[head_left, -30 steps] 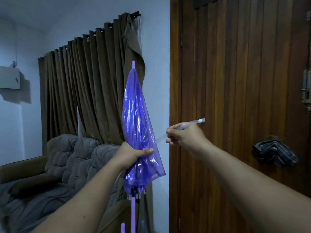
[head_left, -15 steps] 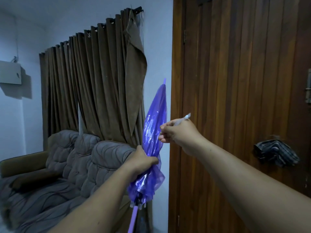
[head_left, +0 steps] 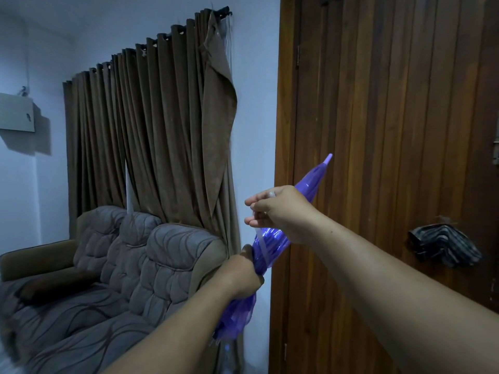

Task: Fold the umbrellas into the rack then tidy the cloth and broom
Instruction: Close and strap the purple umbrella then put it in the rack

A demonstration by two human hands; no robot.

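Gripping the purple umbrella [head_left: 310,188], left hand [head_left: 240,276] clenches its canopy; right hand [head_left: 280,211] pinches its strap, hiding its middle.

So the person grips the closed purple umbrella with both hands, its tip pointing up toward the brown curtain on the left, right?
Not quite. The head view shows both the left hand and right hand on the closed purple umbrella, but its tip leans right, in front of the wooden door, not toward the brown curtain.

Brown curtain [head_left: 151,136] hangs behind grey sofa [head_left: 113,268], beside wooden door [head_left: 391,130].
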